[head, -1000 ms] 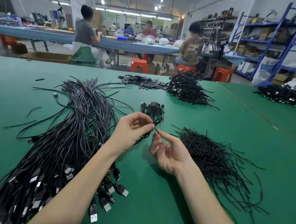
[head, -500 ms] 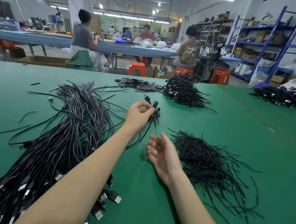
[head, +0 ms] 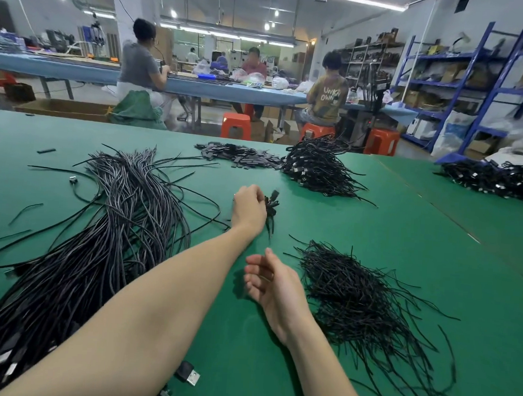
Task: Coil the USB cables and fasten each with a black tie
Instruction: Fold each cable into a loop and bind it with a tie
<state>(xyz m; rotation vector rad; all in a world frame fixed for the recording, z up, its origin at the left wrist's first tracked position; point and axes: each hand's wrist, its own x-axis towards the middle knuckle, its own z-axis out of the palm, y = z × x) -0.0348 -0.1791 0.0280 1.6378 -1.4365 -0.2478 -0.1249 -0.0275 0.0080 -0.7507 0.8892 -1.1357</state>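
My left hand (head: 249, 207) is stretched forward over the green table (head: 387, 266) and grips a small coiled USB cable (head: 271, 206), whose loops and tie tail hang to the right of the fingers. Nearer to me, my right hand (head: 275, 283) hovers palm up with loosely curled fingers and holds nothing. A loose heap of black ties (head: 361, 302) lies just right of that hand. A long bundle of uncoiled USB cables (head: 99, 233) runs down the left side under my left forearm. A pile of coiled, tied cables (head: 317, 166) sits further back.
Small flat black pieces (head: 238, 156) lie in a heap at the back centre. Another cable pile (head: 497, 180) rests on the adjoining table at right. Loose USB plugs (head: 189, 374) lie near the front edge. People sit at a blue bench behind; blue shelves stand at right.
My left hand has carried the coiled cable forward, away from me, toward the far pile. My right hand has let go and stayed back near the ties.
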